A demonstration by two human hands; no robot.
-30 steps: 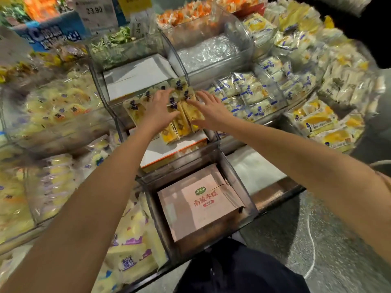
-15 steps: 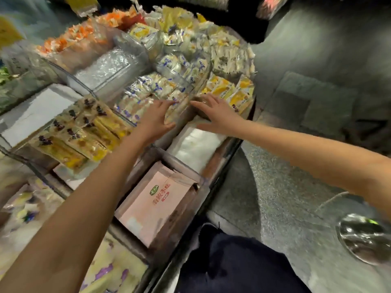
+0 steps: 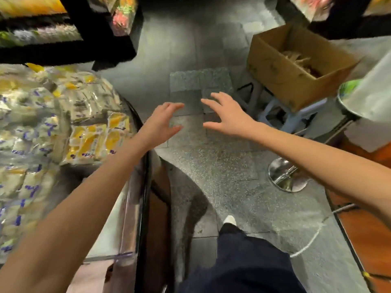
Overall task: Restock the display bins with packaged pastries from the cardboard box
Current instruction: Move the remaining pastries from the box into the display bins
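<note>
An open cardboard box [image 3: 281,70] sits on a pale stool [image 3: 296,117] at the upper right, with brownish packaged pastries [image 3: 296,58] inside. My left hand [image 3: 161,123] and my right hand [image 3: 227,114] hover over the grey floor in mid-frame, fingers spread, holding nothing. Both hands are apart from the box, which lies beyond and right of my right hand. The display bins [image 3: 131,197] curve along the left, filled with packaged pastries in yellow and blue-printed wrappers [image 3: 95,138].
A chrome round base [image 3: 285,176] with a white cable [image 3: 313,237] stands on the floor at right. An orange-brown counter edge [image 3: 364,229] runs along the right. Dark shelving [image 3: 95,28] is at the top left. My leg and shoe [image 3: 229,220] are below.
My view has swung right, away from the bins toward the aisle and the cardboard box. Both hands have left the packets in the bins and now hang empty over the floor.
</note>
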